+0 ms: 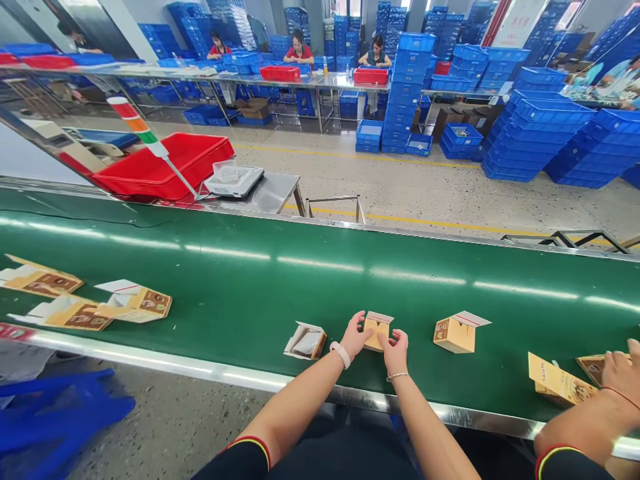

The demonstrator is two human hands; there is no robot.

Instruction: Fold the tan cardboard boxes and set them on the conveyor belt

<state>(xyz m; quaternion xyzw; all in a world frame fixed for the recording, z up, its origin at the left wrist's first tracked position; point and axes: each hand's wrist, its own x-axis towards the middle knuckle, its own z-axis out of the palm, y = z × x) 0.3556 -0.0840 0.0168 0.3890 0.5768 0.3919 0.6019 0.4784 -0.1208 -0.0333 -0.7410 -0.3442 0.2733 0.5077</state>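
From the head camera, a small kraft carton [376,331] stands on a green conveyor belt [300,280], towards the near edge and just right of the middle of the view. Its long axis runs roughly near to far across the belt, with a white-edged flap [379,317] raised at the far end. The left hand [356,335] and right hand [395,351] hold it from either side, each grip closed on the carton with the fingers spread, not clenched into a fist. The left fingers [362,328] press its left side and the right fingers [386,342] its near right corner. Just left of it lies an opened carton [305,341] with a white pouch inside; to its right, well apart, sits another kraft carton [454,335] with its flap up. At the right edge, a co-worker's hand [623,380] rests near a printed yellow carton [563,380]. Flattened printed cartons [133,303] lie at the far left of the belt.
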